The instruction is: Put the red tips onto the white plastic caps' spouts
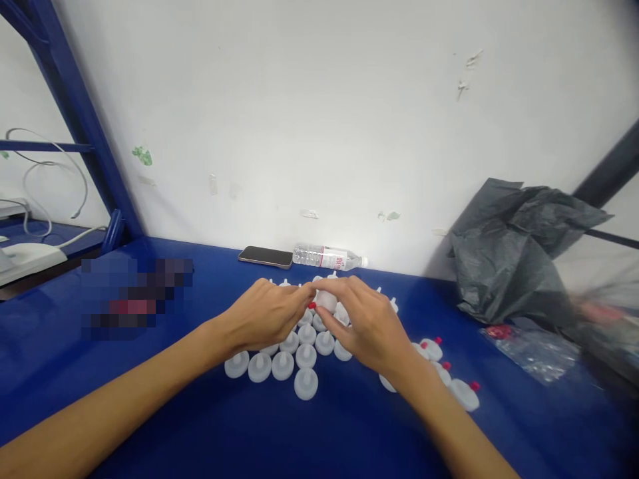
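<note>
Above the cluster on the table, my right hand (367,322) grips a white nozzle lid (327,302) between thumb and fingers. My left hand (272,313) meets it from the other side, its fingertips pinched at a small red tip cap (312,305) at the lid's nozzle end. Whether the red cap is seated on the nozzle cannot be made out. Under and around both hands stand many white lids (306,384), nozzles up, without red caps. Beside my right forearm lie several lids with red caps (465,394), partly hidden by the arm.
A phone (265,257) and a clear water bottle (329,256) lie against the wall. At the right are a dark plastic bag (514,246) and a clear bag (536,352) with red pieces (499,331). A blue metal frame (84,113) rises at the left.
</note>
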Demonstrator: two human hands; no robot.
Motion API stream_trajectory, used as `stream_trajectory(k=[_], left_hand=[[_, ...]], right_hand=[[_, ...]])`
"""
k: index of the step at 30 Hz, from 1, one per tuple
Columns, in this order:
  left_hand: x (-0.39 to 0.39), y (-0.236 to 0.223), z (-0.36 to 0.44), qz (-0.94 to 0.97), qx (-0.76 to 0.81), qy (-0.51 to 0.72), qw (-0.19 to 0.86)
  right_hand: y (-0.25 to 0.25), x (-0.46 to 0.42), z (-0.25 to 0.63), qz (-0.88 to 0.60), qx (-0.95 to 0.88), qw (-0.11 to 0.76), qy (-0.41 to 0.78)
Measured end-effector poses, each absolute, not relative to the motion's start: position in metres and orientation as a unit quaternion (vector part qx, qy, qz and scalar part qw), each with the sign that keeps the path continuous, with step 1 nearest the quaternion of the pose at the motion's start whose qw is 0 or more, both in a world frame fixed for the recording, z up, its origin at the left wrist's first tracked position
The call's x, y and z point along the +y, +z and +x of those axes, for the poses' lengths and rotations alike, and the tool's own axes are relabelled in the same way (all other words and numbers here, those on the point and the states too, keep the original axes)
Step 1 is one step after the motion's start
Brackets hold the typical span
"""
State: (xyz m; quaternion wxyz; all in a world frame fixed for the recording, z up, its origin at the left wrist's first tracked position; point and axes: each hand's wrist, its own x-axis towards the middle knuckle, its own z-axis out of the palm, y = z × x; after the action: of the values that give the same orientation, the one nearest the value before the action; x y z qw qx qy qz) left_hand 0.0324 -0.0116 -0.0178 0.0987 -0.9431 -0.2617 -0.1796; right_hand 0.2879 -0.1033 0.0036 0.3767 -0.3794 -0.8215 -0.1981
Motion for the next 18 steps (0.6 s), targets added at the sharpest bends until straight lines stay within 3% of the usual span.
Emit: stream_trajectory(k=[18], left_hand=[[-0.017, -0.022, 0.034, -0.939, -0.243, -0.239, 0.045]], right_hand=[[-0.007, -0.102, 0.289, -0.403, -0.817, 0.372, -0.180]])
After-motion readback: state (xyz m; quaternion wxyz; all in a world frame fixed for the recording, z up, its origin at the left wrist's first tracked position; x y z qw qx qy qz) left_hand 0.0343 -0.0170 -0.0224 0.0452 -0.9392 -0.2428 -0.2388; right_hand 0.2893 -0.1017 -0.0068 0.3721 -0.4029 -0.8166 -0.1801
